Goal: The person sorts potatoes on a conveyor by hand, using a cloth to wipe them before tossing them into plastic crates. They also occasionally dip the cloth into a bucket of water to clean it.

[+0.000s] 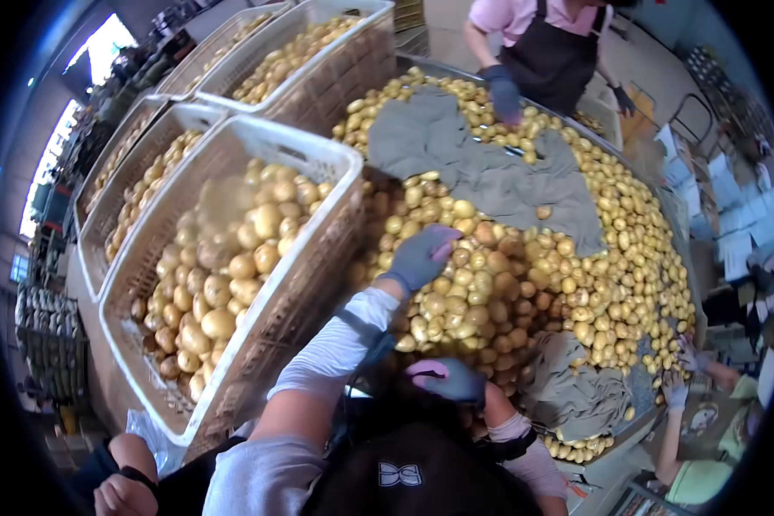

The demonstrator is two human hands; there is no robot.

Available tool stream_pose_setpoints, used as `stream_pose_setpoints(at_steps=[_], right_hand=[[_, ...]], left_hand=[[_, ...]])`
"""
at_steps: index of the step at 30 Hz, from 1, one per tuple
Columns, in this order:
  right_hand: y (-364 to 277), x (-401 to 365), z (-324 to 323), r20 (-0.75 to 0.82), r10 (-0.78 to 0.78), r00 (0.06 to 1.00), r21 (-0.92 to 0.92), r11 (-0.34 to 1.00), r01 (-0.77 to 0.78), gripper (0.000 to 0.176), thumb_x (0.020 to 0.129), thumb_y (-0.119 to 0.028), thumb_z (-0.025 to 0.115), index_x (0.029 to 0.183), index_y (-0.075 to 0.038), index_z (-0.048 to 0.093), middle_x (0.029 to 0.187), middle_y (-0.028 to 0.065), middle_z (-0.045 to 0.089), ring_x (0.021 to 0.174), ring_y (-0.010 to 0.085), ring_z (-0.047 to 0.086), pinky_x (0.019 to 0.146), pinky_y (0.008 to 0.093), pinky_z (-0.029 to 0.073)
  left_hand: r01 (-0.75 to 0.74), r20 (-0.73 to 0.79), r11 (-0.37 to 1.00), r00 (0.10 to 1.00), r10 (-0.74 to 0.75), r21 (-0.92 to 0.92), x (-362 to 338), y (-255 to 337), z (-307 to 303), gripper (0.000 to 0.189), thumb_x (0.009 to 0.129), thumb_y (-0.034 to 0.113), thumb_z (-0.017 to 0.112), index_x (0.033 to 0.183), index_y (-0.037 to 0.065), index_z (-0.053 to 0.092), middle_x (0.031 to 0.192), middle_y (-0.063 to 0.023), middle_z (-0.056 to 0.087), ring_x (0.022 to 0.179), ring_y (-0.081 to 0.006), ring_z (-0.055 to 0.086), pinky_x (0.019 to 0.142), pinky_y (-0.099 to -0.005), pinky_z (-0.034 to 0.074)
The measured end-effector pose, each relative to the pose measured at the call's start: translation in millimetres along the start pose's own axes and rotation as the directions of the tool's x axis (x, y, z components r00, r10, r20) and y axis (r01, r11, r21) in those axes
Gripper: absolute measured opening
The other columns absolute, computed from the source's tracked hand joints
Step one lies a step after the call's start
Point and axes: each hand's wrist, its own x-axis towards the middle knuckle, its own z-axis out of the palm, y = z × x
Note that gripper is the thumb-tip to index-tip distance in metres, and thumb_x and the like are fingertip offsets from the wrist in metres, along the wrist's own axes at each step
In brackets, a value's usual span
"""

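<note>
Loose round yellow-brown produce, possibly potatoes (456, 301), lies heaped in front of me. My left hand (418, 258), in a grey glove with purple fingers, reaches over this heap beside the near crate. Its fingers are bent inward, and whatever they hold is hidden. Closer to my body, my right hand (451, 381) wears a matching glove at the near edge of the pile. Its fingers are curled, with their contents out of sight. A grey-green cloth (447, 142) covers part of the heap farther back. Another crumpled cloth (576, 387) rests to the right of my right hand.
A large white plastic crate (318, 155) of the same produce stands at my left, with several filled crates behind it. Across the heap, a person in a dark apron (552, 64) reaches in with a gloved hand (501, 93). Another person's gloved hands (684, 374) are at the right edge.
</note>
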Motion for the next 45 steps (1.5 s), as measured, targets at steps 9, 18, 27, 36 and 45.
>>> stream_pose_setpoints(at_steps=[9,18,27,36,45], right_hand=[[-2.1,-22.5,-82.8,-0.744,0.070,0.664,0.185,0.977,0.105,0.027,0.102,-0.014,0.065,0.126,-0.001,0.070,0.116,0.0065,0.074,0.101,0.0135,0.068,0.091,0.0307,0.055],[-42.5,102.6,-210.0,-0.740,-0.201,0.642,-0.657,0.421,-0.625,0.049,0.086,-0.032,0.077,0.132,-0.018,0.067,0.127,0.0090,0.066,0.120,0.0384,0.059,0.104,0.0477,0.049],[1.8,35.3,-184.9,-0.825,-0.210,0.525,-0.269,0.962,-0.038,0.048,0.089,-0.033,0.078,0.130,-0.011,0.064,0.110,0.0066,0.068,0.096,0.0230,0.067,0.085,0.0397,0.057],[-38.8,-72.3,-29.6,-0.743,0.372,0.556,0.634,0.123,0.764,0.061,0.109,-0.053,0.042,0.146,-0.007,0.053,0.134,0.0173,0.067,0.120,0.0385,0.066,0.097,0.0499,0.057],[-6.5,-128.4,106.1,-0.977,0.107,0.182,0.202,0.212,0.956,0.063,0.106,-0.063,0.035,0.141,-0.015,0.055,0.136,0.0060,0.063,0.119,0.0292,0.062,0.097,0.0432,0.052]], left_hand=[[-0.124,0.180,0.933,0.982,0.065,0.339,1.1,25.3,33.4,0.042,0.098,0.036,0.070,0.133,0.013,0.067,0.124,-0.0134,0.067,0.102,-0.0382,0.069,0.087,-0.0468,0.056],[0.130,0.229,0.884,0.939,-0.255,0.449,-24.6,37.8,16.6,0.050,0.093,0.036,0.073,0.136,0.016,0.059,0.124,-0.0149,0.063,0.099,-0.0395,0.068,0.084,-0.0507,0.056],[0.576,0.371,0.509,0.811,-0.452,-0.639,-4.2,8.0,-9.2,0.048,0.103,0.031,0.064,0.145,0.010,0.055,0.112,-0.0042,0.071,0.081,-0.0111,0.062,0.062,-0.0274,0.049],[-0.082,0.229,0.881,0.951,0.209,-0.465,-68.8,87.5,90.1,0.045,0.113,0.034,0.045,0.151,0.008,0.048,0.134,-0.0089,0.062,0.125,-0.0275,0.060,0.115,-0.0419,0.044],[-0.185,0.355,0.819,0.833,0.424,-0.543,-147.2,191.6,122.0,0.058,0.114,0.045,0.034,0.144,0.000,0.054,0.146,-0.0242,0.052,0.144,-0.0436,0.041,0.124,-0.0547,0.024]])
